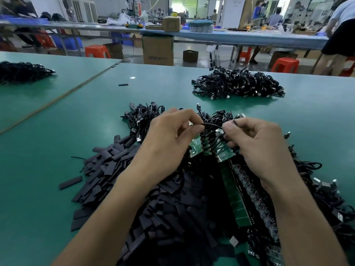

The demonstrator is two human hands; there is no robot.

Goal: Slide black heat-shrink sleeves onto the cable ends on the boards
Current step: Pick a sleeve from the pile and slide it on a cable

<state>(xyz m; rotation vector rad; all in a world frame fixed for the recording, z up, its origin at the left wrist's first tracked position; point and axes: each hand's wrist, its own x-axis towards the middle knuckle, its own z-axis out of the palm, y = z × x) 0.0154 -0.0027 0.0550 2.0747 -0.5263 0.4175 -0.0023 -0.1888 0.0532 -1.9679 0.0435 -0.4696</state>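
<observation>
A big heap of flat black heat-shrink sleeves [119, 169] covers the green table in front of me. Green circuit boards [224, 152] with black cables soldered on lie among them, and a long strip of boards [235, 198] runs toward me. My left hand [169, 139] and my right hand [255, 143] are raised over the boards. Both pinch the same thin black cable [212, 125], which arches between their fingertips. What sits at the cable's ends is hidden by my fingers.
A pile of black USB cables [238, 83] lies farther back on the right, another dark pile [21, 71] at far left. One loose sleeve [123, 84] lies apart. A seam [57, 98] divides the table. Benches, stools, boxes and people fill the background.
</observation>
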